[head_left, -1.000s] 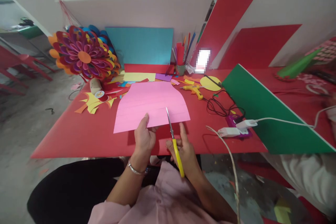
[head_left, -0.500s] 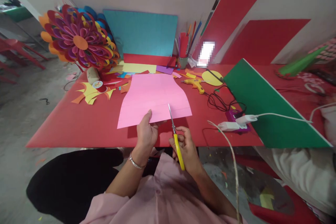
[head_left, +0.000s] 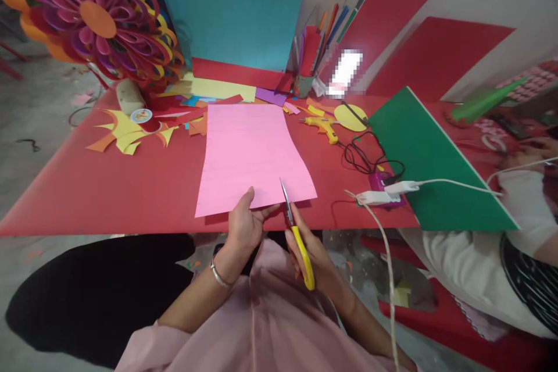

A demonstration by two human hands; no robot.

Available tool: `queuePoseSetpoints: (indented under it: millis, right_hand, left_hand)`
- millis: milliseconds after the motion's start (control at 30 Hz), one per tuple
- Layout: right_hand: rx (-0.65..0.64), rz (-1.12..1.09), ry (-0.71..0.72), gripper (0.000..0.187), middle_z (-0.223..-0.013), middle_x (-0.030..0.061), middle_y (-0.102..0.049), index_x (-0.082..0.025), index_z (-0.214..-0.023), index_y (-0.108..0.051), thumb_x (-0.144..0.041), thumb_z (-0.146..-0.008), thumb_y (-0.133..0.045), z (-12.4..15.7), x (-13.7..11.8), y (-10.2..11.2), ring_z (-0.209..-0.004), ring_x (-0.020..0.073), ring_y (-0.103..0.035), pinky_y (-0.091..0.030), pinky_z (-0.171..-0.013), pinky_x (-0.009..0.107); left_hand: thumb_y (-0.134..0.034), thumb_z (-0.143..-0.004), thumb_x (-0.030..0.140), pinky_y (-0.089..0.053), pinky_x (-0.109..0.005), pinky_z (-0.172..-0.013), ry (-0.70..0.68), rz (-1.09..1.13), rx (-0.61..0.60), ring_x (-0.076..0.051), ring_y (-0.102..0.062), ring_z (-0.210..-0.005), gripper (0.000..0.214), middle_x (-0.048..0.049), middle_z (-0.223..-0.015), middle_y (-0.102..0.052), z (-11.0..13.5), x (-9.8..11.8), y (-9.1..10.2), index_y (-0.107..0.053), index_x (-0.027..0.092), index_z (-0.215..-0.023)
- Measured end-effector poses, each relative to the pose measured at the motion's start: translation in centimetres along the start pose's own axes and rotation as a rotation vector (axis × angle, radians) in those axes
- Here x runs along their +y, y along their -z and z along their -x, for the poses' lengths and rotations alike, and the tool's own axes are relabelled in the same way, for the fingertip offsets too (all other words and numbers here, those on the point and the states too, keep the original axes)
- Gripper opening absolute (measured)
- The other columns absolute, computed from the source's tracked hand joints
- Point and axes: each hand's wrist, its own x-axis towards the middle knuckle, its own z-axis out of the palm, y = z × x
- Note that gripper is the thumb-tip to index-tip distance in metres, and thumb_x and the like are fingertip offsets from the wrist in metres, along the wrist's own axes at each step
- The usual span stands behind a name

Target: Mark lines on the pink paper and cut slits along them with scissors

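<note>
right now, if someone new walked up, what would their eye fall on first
Probably the bright pink sheet in the middle, its near edge in the left hand, with yellow-handled scissors in the right hand at that edge. Next, likely the big multicoloured looped flower at the upper left, beside the teal board at the back of the red table.

Your left side is roomy; your right is cluttered.
Bare red tabletop (head_left: 174, 186) runs left of the pink sheet (head_left: 248, 154), up to the yellow scraps (head_left: 126, 133). To the right of your right hand (head_left: 311, 250), a pale cable (head_left: 389, 267), white plugs (head_left: 379, 197), looped black cord (head_left: 355, 160) and slanting green board (head_left: 440, 168) obstruct you. The teal board (head_left: 231, 11) walls off the back.
</note>
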Motion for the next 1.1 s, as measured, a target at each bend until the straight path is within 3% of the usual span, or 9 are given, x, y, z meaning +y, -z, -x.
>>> queuePoseSetpoints:
  millis: [167, 367, 600, 733, 867, 1000, 1100]
  right_hand:
    - [0.019, 0.053, 0.006, 0.087, -0.059, -0.0100, -0.047, -0.035, -0.170, -0.017, -0.065, -0.099, -0.056, -0.1, 0.5, 0.7, -0.038, 0.0108, -0.045, -0.045, -0.035, 0.019]
    - [-0.003, 0.086, -0.007, 0.081, -0.063, -0.0106, -0.044, -0.033, -0.170, -0.018, -0.061, -0.102, -0.053, 0.2, 0.3, 1.4, -0.041, 0.0090, -0.044, -0.048, -0.038, 0.019]
    - [0.000, 0.191, -0.010, 0.084, -0.060, -0.0102, -0.044, -0.026, -0.167, -0.027, -0.071, -0.100, -0.049, 0.8, -0.6, 2.0, -0.041, 0.0104, -0.047, -0.046, -0.039, 0.020]
    - [0.004, 0.250, 0.005, 0.082, -0.067, -0.0080, -0.049, -0.023, -0.157, -0.041, -0.076, -0.096, -0.050, 1.3, -1.4, 2.1, -0.043, 0.0085, -0.048, -0.046, -0.042, 0.020]
    - [0.008, 0.232, -0.045, 0.084, -0.067, -0.0084, -0.049, -0.024, -0.155, -0.042, -0.080, -0.094, -0.049, 2.1, -1.3, 2.6, -0.042, 0.0083, -0.044, -0.044, -0.038, 0.020]
    - [-0.004, 0.203, -0.127, 0.073, -0.064, -0.0078, -0.049, -0.023, -0.140, -0.058, -0.076, -0.090, -0.058, 3.3, -0.5, 3.9, -0.041, 0.0090, -0.046, -0.046, -0.039, 0.021]
    - [0.085, 0.203, -0.148, 0.057, -0.057, -0.0065, -0.052, -0.023, -0.117, -0.072, -0.068, -0.082, -0.072, 4.8, -0.4, 5.0, -0.036, 0.0101, -0.045, -0.038, -0.032, 0.021]
  left_hand:
    - [-0.061, -0.096, 0.017, -0.070, -0.039, -0.073, 0.075, 0.010, -0.038, -0.020, -0.076, -0.081, 0.018, -0.0109, -0.107, -0.077, -0.2, 0.0, 0.4, -0.069, 0.011, -0.111]
    - [-0.056, -0.099, 0.026, -0.070, -0.043, -0.078, 0.183, -0.015, -0.150, -0.020, -0.076, -0.074, 0.022, -0.0101, -0.095, -0.079, 0.0, -0.2, 1.1, -0.069, 0.011, -0.109]
    - [-0.057, -0.097, 0.019, -0.070, -0.048, -0.082, 0.228, -0.025, -0.071, -0.027, -0.080, -0.083, 0.017, -0.0132, -0.088, -0.078, -0.1, -0.1, 1.1, -0.069, 0.007, -0.101]
    - [-0.056, -0.097, 0.017, -0.071, -0.044, -0.078, 0.227, -0.057, -0.044, -0.025, -0.080, -0.077, 0.016, -0.0124, -0.086, -0.076, -0.1, -0.1, 1.2, -0.068, 0.006, -0.098]
    - [-0.060, -0.094, 0.017, -0.071, -0.043, -0.077, 0.217, -0.053, -0.013, -0.025, -0.080, -0.080, 0.014, -0.0115, -0.090, -0.076, -0.2, -0.2, 1.0, -0.067, 0.008, -0.102]
    - [-0.063, -0.092, 0.017, -0.071, -0.046, -0.075, 0.187, -0.029, -0.025, -0.026, -0.079, -0.081, 0.022, -0.0136, -0.099, -0.078, -0.3, -0.3, 0.9, -0.066, 0.009, -0.113]
    - [-0.062, -0.093, 0.019, -0.071, -0.048, -0.074, 0.195, -0.039, -0.038, -0.026, -0.078, -0.080, 0.026, -0.0148, -0.101, -0.077, -0.4, -0.4, 1.0, -0.064, 0.008, -0.116]
